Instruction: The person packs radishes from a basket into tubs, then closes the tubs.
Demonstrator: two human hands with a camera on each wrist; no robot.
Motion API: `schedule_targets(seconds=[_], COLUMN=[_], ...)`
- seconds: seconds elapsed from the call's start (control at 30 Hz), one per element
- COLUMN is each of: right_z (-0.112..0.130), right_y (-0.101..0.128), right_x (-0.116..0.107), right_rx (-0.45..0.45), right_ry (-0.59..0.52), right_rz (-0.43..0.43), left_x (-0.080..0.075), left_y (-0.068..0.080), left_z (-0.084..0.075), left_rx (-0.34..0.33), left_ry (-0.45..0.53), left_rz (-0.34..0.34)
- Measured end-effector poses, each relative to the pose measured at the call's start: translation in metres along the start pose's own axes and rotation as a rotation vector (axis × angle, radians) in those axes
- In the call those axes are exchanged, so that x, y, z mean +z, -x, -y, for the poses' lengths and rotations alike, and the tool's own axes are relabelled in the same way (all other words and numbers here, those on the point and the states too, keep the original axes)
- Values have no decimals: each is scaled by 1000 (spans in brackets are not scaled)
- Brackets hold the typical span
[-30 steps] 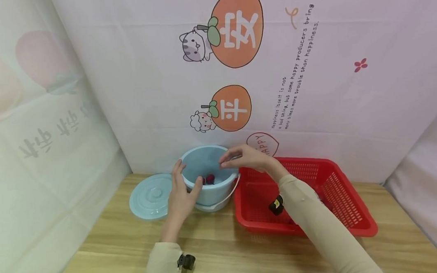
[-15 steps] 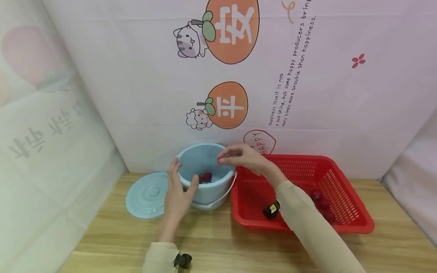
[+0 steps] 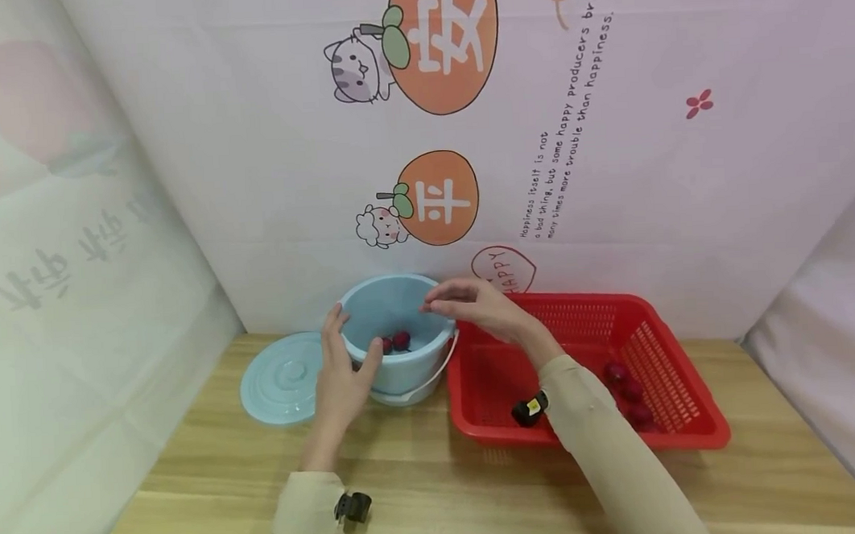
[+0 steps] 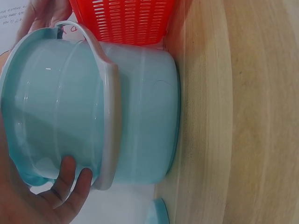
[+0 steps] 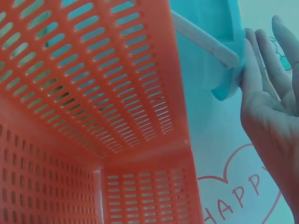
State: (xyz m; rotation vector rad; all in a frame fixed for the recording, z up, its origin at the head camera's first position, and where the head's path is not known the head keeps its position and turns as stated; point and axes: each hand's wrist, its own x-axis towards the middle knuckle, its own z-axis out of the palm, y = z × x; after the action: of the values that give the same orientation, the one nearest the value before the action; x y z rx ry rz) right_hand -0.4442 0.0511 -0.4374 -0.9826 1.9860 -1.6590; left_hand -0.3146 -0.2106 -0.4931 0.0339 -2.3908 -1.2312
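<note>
A light blue bucket with a white handle stands at the back of the table, a few dark red round fruits inside it. My left hand rests against its left side, fingers spread and thumb at the front rim. The left wrist view shows two fingertips touching the outer wall. On the opposite side, my right hand has its fingers extended over the right rim. In the right wrist view, those fingers lie along the rim with nothing held.
A red perforated basket stands right of the bucket, under my right forearm, with several dark red fruits at its right side. The bucket's round blue lid lies flat on the wooden table to the left. A printed cloth wall rises behind.
Both hands keep their places at the bucket's rim. The head view has shifted slightly, and more fruits show in the basket beside my right sleeve.
</note>
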Motion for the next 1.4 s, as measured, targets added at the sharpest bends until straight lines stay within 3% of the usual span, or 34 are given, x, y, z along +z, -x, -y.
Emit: schedule_targets(seconds=[0.13,0.4,0.73,1.1,1.4], right_z=[7,5,-11,-24,-30], right_y=[4,18,57,99,126], right_x=[-9,-34,-81,-121,-140], right_rx=[-3,-14,149,129,196], right_ry=[34,-32,-25,20,46], right_rz=[47,55,-80,-124,-175], left_x=[-2,-11,-10,-4,-1], left_y=[-2,-3,-3,-1,1], left_z=[-2,2,4,3,3], left_rx=[19,36,34,27,14], left_ry=[10,4,6,0,11], left_rz=[-18,-44,-37,-16,-2])
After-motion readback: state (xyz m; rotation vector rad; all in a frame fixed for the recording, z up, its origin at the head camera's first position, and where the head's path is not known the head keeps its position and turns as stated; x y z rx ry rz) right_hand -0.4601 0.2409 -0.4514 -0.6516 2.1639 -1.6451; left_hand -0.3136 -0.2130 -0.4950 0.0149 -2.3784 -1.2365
